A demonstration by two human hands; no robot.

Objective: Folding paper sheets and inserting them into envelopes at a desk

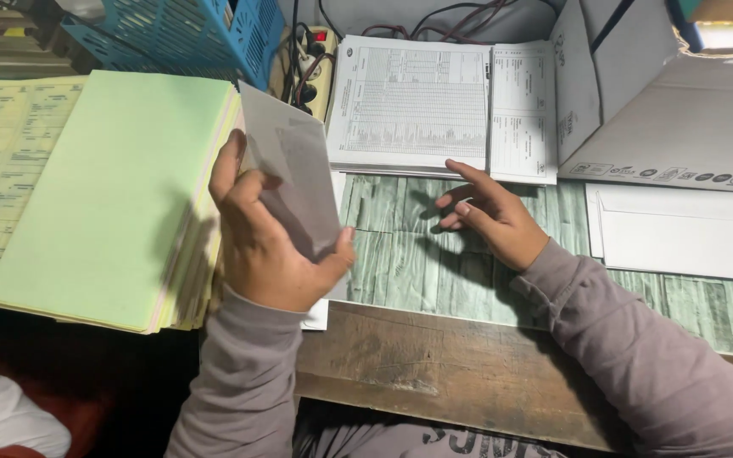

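Note:
My left hand (265,242) holds a white folded sheet of paper (294,174) upright, pinched between thumb and fingers, right beside a thick stack of pale green and pink paper (112,191). My right hand (489,212) hovers empty over the green wood-patterned desk top (417,254), fingers spread, its index finger reaching toward the lower edge of a stack of white printed forms (413,106). Both arms wear grey sleeves.
Yellow printed forms (2,161) lie at far left. A blue plastic basket (188,34) and a power strip with cables (316,72) stand at the back. An open white box (680,119) and white envelopes (685,233) sit at right. A bare wooden desk edge (434,365) runs near me.

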